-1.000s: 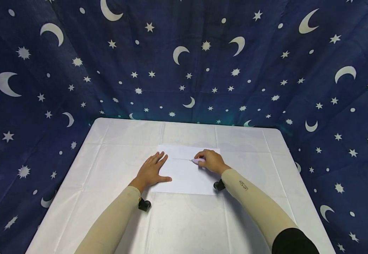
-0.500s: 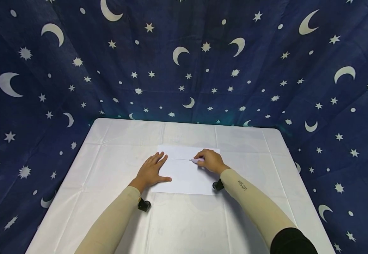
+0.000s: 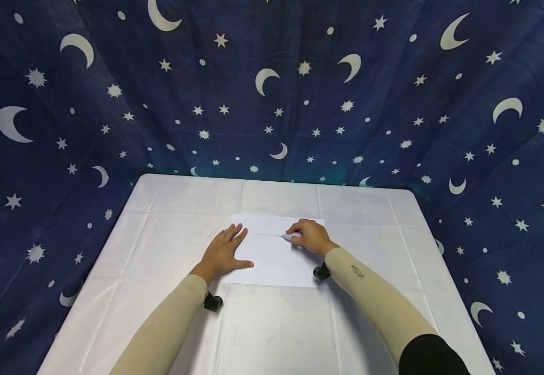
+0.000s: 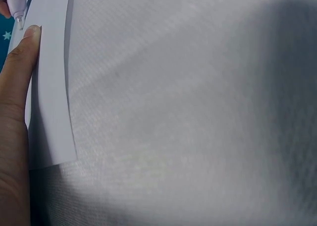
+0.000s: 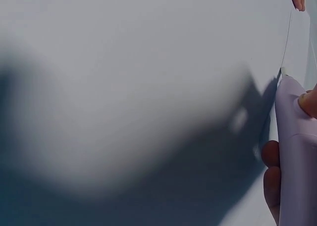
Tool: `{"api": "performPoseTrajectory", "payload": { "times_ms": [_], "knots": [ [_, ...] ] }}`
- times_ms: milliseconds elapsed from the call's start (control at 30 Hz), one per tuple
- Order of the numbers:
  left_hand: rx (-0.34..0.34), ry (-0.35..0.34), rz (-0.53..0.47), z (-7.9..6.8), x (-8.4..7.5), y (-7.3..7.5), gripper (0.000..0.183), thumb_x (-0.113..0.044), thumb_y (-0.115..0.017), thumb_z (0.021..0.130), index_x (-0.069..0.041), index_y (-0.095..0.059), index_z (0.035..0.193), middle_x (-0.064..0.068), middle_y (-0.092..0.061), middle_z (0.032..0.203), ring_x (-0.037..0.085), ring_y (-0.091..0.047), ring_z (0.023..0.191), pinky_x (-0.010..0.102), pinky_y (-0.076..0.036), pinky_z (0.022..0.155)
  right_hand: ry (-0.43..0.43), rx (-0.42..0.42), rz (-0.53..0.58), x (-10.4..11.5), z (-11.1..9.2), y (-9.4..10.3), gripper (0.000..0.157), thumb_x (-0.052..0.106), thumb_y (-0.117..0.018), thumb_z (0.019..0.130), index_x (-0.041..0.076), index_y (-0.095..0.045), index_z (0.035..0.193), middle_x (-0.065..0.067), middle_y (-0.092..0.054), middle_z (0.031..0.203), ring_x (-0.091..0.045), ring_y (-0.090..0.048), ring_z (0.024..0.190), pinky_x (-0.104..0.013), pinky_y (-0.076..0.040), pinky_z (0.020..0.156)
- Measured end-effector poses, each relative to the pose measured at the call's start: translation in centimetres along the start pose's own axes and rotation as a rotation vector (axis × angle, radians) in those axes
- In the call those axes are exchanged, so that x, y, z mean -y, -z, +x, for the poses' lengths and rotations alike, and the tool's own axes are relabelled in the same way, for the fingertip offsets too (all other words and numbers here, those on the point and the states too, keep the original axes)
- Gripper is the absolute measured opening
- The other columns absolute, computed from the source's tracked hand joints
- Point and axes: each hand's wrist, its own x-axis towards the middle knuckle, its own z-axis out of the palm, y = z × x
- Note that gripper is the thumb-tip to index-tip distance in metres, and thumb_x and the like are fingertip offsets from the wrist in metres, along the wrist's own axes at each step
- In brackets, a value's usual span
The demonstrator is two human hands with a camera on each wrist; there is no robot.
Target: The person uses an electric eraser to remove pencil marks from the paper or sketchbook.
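Observation:
A white sheet of paper (image 3: 272, 265) lies on the white-covered table, crossed in its upper part by a thin straight line (image 3: 266, 235) that looks like a slit. My left hand (image 3: 222, 252) rests on the sheet's left side with fingers spread. In the left wrist view its thumb (image 4: 22, 57) lies along the paper. My right hand (image 3: 313, 237) grips a lilac utility knife (image 3: 293, 237), its tip at the line's right end, pointing left. The right wrist view shows the knife's body (image 5: 297, 156) close up, a small blade (image 5: 283, 71) at its tip and the thumb on top.
The table (image 3: 272, 333) has a creased white cover around the sheet. Behind it and at both sides hangs a dark blue curtain (image 3: 234, 94) with moons and stars. Black wrist cameras sit under the left wrist (image 3: 213, 302) and the right wrist (image 3: 321, 272).
My right hand has shifted very slightly to the left with the utility knife. The left hand and the paper look unmoved.

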Motion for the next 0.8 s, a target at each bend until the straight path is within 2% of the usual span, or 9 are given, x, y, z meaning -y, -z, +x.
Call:
{"api": "performPoseTrajectory", "payload": {
  "times_ms": [300,500,800],
  "knots": [
    [0.011,0.012,-0.005,-0.03,0.11,-0.11,0.109,-0.08,-0.061,0.074,-0.021,-0.022,0.158,0.003,-0.016,0.165,0.026,-0.01,0.153,0.048,-0.014,0.123,-0.05,0.024,-0.005,0.04,0.15,0.01,0.021,0.02,-0.077,0.085,0.021,-0.078,0.105,0.002,-0.07,0.106,-0.02,-0.065,0.103,-0.042,-0.051,0.093],
    [-0.001,0.008,0.008,-0.01,0.3,-0.18,0.109,-0.079,-0.061,0.074,-0.02,-0.023,0.158,0.003,-0.018,0.165,0.027,-0.013,0.153,0.047,-0.015,0.123,-0.042,0.024,-0.013,-0.08,-0.06,0.45,0.021,0.02,-0.078,0.084,0.02,-0.078,0.106,0.0,-0.071,0.107,-0.022,-0.065,0.103,-0.045,-0.052,0.093],
    [0.015,0.012,0.009,0.31,0.35,-0.32,0.111,-0.083,-0.058,0.073,-0.023,-0.02,0.159,0.001,-0.014,0.166,0.024,-0.008,0.153,0.047,-0.013,0.124,-0.018,0.026,0.004,0.21,0.32,0.34,0.021,0.02,-0.077,0.085,0.021,-0.077,0.106,0.001,-0.07,0.107,-0.021,-0.064,0.105,-0.042,-0.051,0.095]
  ]
}}
